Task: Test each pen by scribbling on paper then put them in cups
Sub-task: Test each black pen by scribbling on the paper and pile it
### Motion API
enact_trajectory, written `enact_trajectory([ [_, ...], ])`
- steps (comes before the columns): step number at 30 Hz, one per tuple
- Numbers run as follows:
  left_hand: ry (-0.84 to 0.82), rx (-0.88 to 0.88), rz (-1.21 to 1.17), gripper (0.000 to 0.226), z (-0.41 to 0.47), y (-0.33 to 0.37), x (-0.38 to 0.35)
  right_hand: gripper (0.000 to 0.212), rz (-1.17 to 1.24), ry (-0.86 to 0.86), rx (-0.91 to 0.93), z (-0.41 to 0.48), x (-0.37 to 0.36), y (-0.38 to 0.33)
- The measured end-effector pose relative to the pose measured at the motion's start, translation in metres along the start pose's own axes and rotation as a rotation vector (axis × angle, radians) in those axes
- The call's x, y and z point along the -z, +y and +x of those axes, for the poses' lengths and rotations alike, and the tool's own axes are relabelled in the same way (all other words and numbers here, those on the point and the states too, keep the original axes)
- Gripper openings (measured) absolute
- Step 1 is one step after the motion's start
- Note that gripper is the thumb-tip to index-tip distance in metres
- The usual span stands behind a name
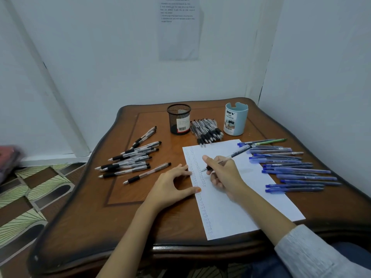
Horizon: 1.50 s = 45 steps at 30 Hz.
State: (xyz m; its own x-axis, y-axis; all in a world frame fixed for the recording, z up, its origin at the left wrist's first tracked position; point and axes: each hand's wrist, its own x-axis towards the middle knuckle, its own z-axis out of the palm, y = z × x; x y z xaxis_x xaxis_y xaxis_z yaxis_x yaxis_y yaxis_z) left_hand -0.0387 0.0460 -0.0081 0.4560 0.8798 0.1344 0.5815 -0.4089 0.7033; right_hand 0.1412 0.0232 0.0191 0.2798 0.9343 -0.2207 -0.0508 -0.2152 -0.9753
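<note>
My right hand (223,173) grips a black-grip pen (235,154), its tip touching the white paper (241,193) beside columns of small scribbles along the sheet's left side. My left hand (172,183) rests on the table with fingers spread, fingertips and thumb pressing the paper's left edge. A black mesh cup (179,119) and a light blue cup (235,119) labelled DIY stand at the back. Several black pens (130,159) lie loose at the left, more black pens (206,131) sit between the cups, and several blue pens (291,167) lie at the right.
The brown wooden table (124,217) stands in a corner, with white walls behind and to the right. A printed sheet (178,29) hangs on the back wall. Patterned floor (26,197) shows at the left. A green pen (275,140) lies at the back right.
</note>
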Motion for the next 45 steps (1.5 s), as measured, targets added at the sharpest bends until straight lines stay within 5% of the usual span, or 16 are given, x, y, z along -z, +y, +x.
enact_trajectory([
  [12, 0.009, -0.011, -0.021, 0.054, -0.004, 0.000, -0.002, 0.042, -0.374, 0.147, 0.410, 0.001, -0.001, 0.021],
  [45, 0.001, -0.056, -0.006, 0.050, -0.007, 0.003, -0.002, 0.041, -0.334, 0.081, 0.415, 0.004, 0.001, 0.023],
])
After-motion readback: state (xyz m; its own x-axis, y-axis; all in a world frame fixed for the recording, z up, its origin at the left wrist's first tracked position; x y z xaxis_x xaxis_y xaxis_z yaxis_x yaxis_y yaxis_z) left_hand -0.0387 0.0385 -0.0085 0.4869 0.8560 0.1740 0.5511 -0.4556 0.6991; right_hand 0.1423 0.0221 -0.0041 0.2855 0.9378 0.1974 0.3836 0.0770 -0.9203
